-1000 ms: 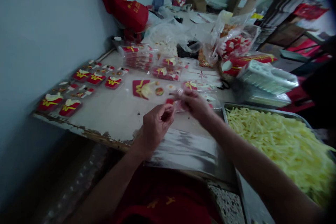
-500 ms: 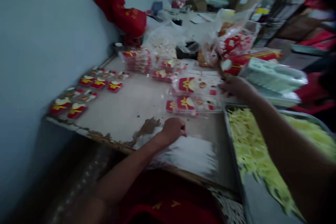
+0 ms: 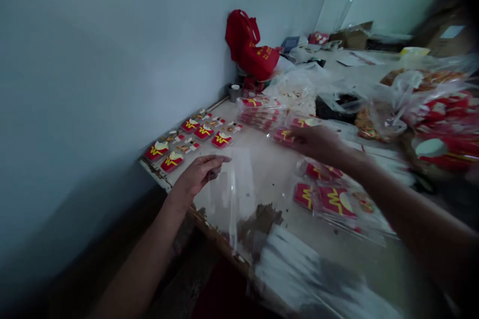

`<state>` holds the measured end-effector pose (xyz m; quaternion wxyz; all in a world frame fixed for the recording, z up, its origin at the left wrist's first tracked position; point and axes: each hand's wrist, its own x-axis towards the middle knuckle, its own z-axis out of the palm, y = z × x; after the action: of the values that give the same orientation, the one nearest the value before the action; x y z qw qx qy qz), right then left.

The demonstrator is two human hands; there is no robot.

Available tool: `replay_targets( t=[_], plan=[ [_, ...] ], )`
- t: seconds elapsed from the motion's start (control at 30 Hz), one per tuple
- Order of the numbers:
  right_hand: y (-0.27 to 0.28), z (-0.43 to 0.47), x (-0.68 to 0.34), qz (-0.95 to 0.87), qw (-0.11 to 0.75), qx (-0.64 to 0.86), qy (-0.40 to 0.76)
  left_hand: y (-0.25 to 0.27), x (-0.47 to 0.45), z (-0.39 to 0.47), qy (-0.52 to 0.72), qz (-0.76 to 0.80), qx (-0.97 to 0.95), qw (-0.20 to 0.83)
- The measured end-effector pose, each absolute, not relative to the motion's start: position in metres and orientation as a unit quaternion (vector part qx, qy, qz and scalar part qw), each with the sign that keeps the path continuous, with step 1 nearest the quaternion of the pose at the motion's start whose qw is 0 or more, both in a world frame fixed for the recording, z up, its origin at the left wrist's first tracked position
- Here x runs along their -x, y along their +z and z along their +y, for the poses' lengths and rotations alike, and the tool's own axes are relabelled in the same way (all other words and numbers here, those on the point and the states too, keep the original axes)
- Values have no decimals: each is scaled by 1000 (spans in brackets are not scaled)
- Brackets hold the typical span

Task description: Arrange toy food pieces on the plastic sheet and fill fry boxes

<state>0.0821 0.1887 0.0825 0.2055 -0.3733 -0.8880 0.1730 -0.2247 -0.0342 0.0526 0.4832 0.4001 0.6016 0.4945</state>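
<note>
My left hand [image 3: 202, 174] pinches the top of a clear plastic bag [image 3: 235, 192], which hangs down over the table's near edge. A blurred stack of clear bags [image 3: 299, 269] lies at the front of the table. My right hand [image 3: 314, 142] is over a bagged red piece with a yellow mark [image 3: 282, 135]; its fingers are smeared and whether they grip anything is hidden. Several red pieces with yellow marks [image 3: 204, 130] lie in rows with small decorated parts, left of my hands. More bagged red pieces [image 3: 335, 199] lie below my right forearm.
The wall [image 3: 112, 84] borders the table on the left. Behind stand a red cloth bag [image 3: 250, 50] and a small dark cup [image 3: 235, 92]. A pile of bagged packets [image 3: 260, 112] sits mid-table. Filled plastic bags [image 3: 441, 109] crowd the right, with cardboard boxes [image 3: 352, 37] at the back.
My view has turned left. My left hand has lifted a clear bag away from the stack and moved left. My right hand has come left from the far end of the bagged pieces.
</note>
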Motion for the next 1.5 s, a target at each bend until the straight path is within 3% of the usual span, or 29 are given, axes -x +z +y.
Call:
replay_targets(
  t=[0.13,0.27,0.37,0.5,0.67,0.8,1.03,1.2,1.33,1.5],
  plan=[
    [59,200,83,-989,28,115,90,25,268,-45,499,634,-304,506],
    [35,226,180,-992,-99,68,26,6,284,-42,494,672,-245,494],
    [23,235,204,-990,-127,55,0,-2,293,-33,492,682,-218,494],
    [17,237,193,-989,-132,67,-29,-12,298,-22,491,684,-203,500],
    [21,239,183,-993,-95,42,-48,-15,294,-21,426,645,-220,595],
    [19,241,199,-988,-145,-4,-47,-12,296,-26,363,657,-268,603],
    [5,244,179,-991,-117,45,45,-10,299,-31,381,740,-247,495],
    [25,216,135,-987,27,118,106,2,288,-36,372,772,-313,409],
    [67,170,95,-984,118,122,50,13,276,-43,351,787,-353,364],
    [89,128,60,-987,94,121,-39,27,259,-48,334,777,-387,368]
  ],
)
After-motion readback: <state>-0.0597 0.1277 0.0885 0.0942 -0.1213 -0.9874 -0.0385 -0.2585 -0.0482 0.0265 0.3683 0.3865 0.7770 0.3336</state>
